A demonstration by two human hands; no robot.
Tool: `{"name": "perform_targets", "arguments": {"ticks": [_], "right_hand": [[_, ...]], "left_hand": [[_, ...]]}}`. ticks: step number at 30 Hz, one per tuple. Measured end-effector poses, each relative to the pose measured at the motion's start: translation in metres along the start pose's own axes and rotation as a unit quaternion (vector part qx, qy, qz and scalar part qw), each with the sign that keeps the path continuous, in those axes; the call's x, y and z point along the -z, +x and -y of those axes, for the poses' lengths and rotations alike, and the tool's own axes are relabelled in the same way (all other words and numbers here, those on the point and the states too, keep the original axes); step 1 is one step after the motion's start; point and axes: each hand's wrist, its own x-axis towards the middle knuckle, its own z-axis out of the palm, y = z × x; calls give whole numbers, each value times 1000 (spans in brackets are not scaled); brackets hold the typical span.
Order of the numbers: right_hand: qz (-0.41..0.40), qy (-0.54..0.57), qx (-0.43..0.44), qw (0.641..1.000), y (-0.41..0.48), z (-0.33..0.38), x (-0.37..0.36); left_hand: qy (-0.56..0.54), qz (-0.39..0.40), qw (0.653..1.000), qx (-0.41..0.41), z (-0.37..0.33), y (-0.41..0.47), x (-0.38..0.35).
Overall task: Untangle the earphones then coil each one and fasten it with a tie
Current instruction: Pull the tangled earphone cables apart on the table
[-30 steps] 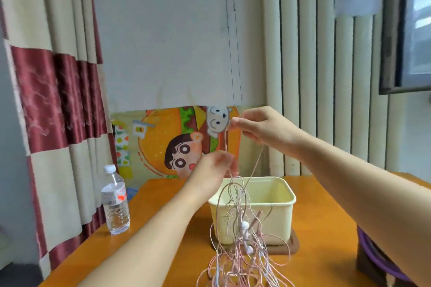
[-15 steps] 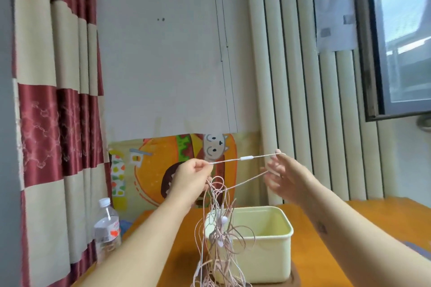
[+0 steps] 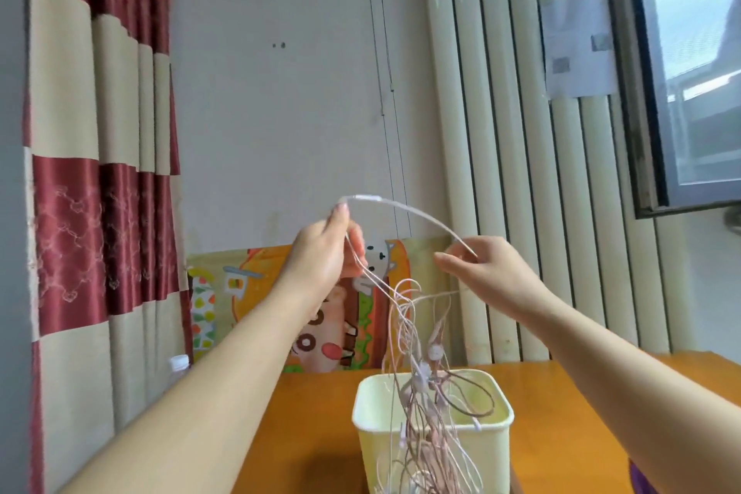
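Through the head camera, I hold the earphones [image 3: 417, 365] up over the cream tub [image 3: 493, 449], which stands on the orange bench [image 3: 316, 413]. My left hand [image 3: 320, 253], above and left of the tub, pinches one pale cable [image 3: 417, 213] just beside its inline remote [image 3: 363, 197], with the fingers curled round it. My right hand [image 3: 489, 269], above the tub's right side, pinches the far end of that cable between thumb and fingertip. The stretch between my hands bows upward.

The rest of the bundle hangs from under my left hand as a pink and white snarl. Its lower loops droop into the tub and down in front of it. I see no tie.

I judge the untangling barely begun. If I pull my hands apart sharply, the crossings below my left hand could cinch into a hard knot. The thin cable could slip from my right pinch and drop back into the snarl. A hanging loop could also catch the tub's rim and drag it as I lift.
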Motion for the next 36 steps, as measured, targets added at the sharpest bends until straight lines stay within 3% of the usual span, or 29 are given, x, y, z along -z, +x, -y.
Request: {"name": "perform_targets", "arguments": {"ticks": [3, 6, 8, 14, 19, 24, 26, 29, 34, 36], "right_hand": [[122, 26, 24, 992, -7, 12, 0], [289, 73, -7, 955, -21, 12, -11], [358, 64, -17, 931, -29, 3, -21], [433, 53, -87, 896, -68, -34, -48], [432, -19, -166, 886, -99, -75, -62], [343, 64, -275, 896, -119, -95, -66], [292, 107, -300, 902, -124, -97, -67], [227, 138, -295, 918, -125, -96, -66], [146, 236, -298, 913, -110, -83, -50], [141, 234, -299, 914, -105, -81, -44]], "left_hand": [[23, 24, 998, -53, -8, 8, -12], [37, 88, 995, -17, -6, 1, -28], [59, 126, 990, 12, 3, -9, -34], [150, 160, 972, 83, 50, -50, -20], [67, 161, 953, 248, 108, -105, -4], [4, 172, 928, 331, 148, -156, -2], [59, 220, 919, 321, 160, -173, -3], [263, 302, 889, 221, 174, -184, -6], [288, 213, 917, 177, 182, -185, 4], [318, 269, 883, 215, 183, -186, 18]]}}
